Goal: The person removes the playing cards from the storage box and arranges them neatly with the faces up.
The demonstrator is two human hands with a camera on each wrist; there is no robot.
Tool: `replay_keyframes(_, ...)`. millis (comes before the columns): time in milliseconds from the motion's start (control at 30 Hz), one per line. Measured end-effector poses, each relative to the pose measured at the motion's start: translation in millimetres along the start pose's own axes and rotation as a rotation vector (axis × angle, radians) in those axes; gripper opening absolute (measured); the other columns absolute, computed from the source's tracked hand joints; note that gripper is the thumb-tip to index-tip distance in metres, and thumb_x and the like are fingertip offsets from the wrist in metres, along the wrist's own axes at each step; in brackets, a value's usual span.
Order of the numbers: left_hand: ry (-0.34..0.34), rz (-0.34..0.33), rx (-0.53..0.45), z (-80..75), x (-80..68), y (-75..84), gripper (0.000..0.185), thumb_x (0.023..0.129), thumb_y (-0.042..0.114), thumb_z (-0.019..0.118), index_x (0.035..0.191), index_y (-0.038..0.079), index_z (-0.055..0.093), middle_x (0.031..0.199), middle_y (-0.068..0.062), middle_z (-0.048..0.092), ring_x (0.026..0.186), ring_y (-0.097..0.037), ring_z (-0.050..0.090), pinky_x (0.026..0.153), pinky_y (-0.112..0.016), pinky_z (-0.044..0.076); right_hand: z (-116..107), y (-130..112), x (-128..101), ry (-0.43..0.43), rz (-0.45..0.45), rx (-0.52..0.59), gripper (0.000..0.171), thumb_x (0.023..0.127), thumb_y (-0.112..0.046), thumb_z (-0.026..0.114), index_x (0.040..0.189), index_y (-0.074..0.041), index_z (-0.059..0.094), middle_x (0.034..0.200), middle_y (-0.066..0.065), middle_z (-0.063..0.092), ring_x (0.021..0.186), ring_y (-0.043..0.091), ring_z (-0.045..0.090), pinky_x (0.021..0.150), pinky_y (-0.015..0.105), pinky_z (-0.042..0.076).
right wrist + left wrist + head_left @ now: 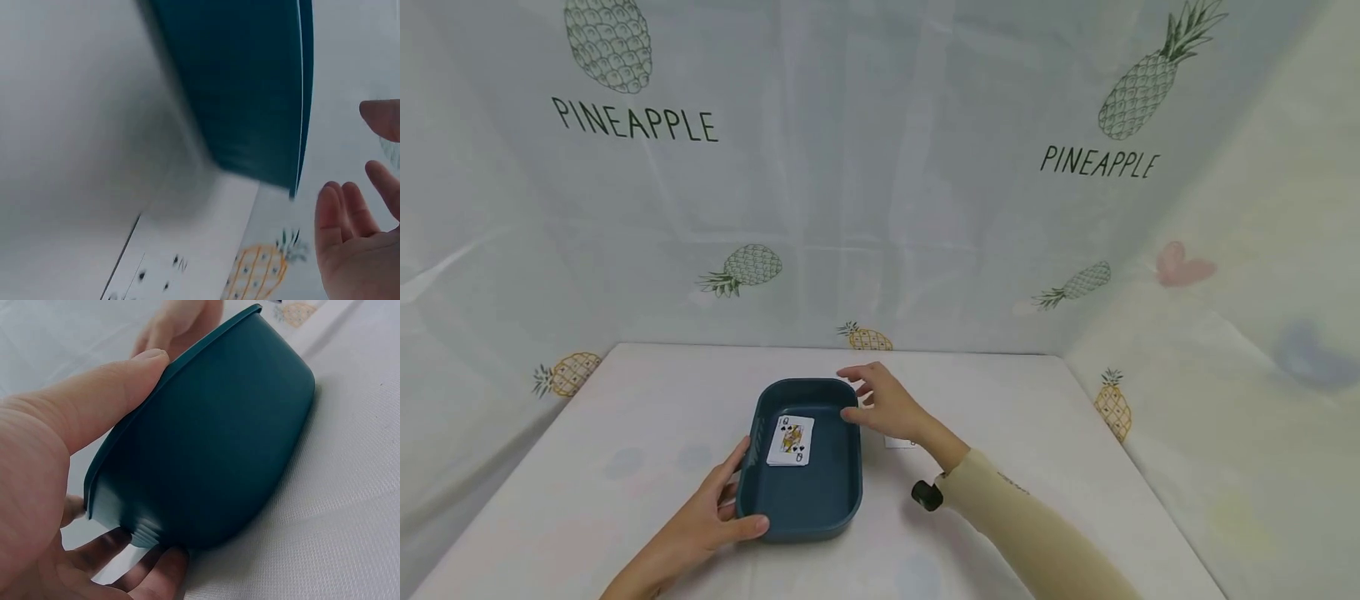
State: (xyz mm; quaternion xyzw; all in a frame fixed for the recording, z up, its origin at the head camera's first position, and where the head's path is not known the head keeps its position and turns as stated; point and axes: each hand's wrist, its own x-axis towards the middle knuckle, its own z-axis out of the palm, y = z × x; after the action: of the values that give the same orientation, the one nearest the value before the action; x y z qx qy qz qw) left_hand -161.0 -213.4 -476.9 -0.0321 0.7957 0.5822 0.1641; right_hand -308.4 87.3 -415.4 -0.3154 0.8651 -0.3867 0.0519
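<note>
From the head view, a dark teal tray (pixel 801 492) sits mid-table with a queen playing card (pixel 791 440) inside; the left hand (pixel 711 521) clamps its near corner, thumb on the rim. The right hand (pixel 883 402), fingers spread, hovers at the tray's far right rim, holding nothing.

Left wrist view: the thumb (pixel 106 394) presses the rim, fingers beneath the tray (pixel 212 444); a steady hold would keep it level.

Right wrist view: loose fingers (pixel 350 237) beside the tray (pixel 250 87); white cloth (pixel 62 125) and pineapple curtain behind.

Looks like a makeshift recording booth: white-clothed table (pixel 1015 400) walled in on three sides by pale pineapple-print curtains (pixel 880 167), with no furniture or room visible.
</note>
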Motion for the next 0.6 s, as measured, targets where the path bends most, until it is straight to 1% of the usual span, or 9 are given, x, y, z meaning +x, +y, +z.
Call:
replay_keyframes(133, -0.014, 0.014, -0.022, -0.1, 1.5, -0.5, 0.112, 0.092, 0.036, 0.085, 0.172, 0.036, 0.007, 0.172, -0.024, 0.011, 0.142, -0.045, 0.051, 0.105, -0.051, 0.056, 20.3, -9.4, 10.7, -0.082, -0.027, 0.0, 0.065, 0.097, -0.017, 0.077, 0.155, -0.005, 0.051, 0.14, 0.021, 0.051, 0.122, 0.035, 0.063, 0.104, 0.042, 0.057)
replay_keyframes(233, -0.037, 0.042, -0.05, -0.6, 2.1, 0.0, 0.11, 0.093, 0.034, 0.084, 0.171, 0.038, 0.006, 0.172, -0.024, 0.01, 0.143, -0.044, 0.05, 0.107, -0.05, 0.055, 31.9, -15.5, 16.6, -0.122, -0.023, -0.035, 0.068, 0.097, -0.019, 0.078, 0.157, -0.005, 0.05, 0.141, 0.022, 0.05, 0.125, 0.035, 0.062, 0.105, 0.041, 0.056)
replay_keyframes(333, -0.043, 0.061, -0.048, -1.3, 1.2, 0.2, 0.11, 0.094, 0.033, 0.083, 0.172, 0.037, 0.006, 0.171, -0.025, 0.011, 0.143, -0.044, 0.051, 0.107, -0.05, 0.055, 42.3, -21.9, 20.4, -0.159, -0.023, -0.077, 0.07, 0.097, -0.023, 0.078, 0.158, -0.006, 0.049, 0.145, 0.02, 0.05, 0.128, 0.034, 0.06, 0.105, 0.039, 0.055)
replay_keyframes(433, -0.043, 0.063, -0.041, -1.7, -0.2, -0.7, 0.11, 0.094, 0.033, 0.084, 0.172, 0.035, 0.006, 0.171, -0.025, 0.012, 0.143, -0.044, 0.051, 0.106, -0.049, 0.055, 52.3, -26.6, 21.7, -0.204, -0.014, -0.171, 0.073, 0.096, -0.032, 0.079, 0.159, -0.012, 0.049, 0.15, 0.015, 0.049, 0.13, 0.027, 0.056, 0.108, 0.037, 0.051)
replay_keyframes(533, -0.049, 0.063, -0.051, -1.9, -0.5, -1.9, 0.11, 0.094, 0.032, 0.084, 0.172, 0.035, 0.006, 0.172, -0.025, 0.011, 0.144, -0.044, 0.05, 0.106, -0.048, 0.055, 61.5, -28.3, 22.7, -0.232, -0.004, -0.31, 0.077, 0.094, -0.042, 0.08, 0.159, -0.016, 0.05, 0.153, 0.008, 0.051, 0.132, 0.021, 0.053, 0.112, 0.04, 0.046)
replay_keyframes(600, -0.05, 0.07, -0.056, -2.1, -0.2, -2.8, 0.11, 0.094, 0.032, 0.084, 0.172, 0.034, 0.006, 0.173, -0.024, 0.011, 0.144, -0.043, 0.05, 0.106, -0.047, 0.056, 66.6, -28.6, 24.1, -0.239, 0.004, -0.391, 0.079, 0.093, -0.047, 0.08, 0.16, -0.018, 0.05, 0.154, 0.006, 0.051, 0.133, 0.02, 0.052, 0.111, 0.043, 0.045)
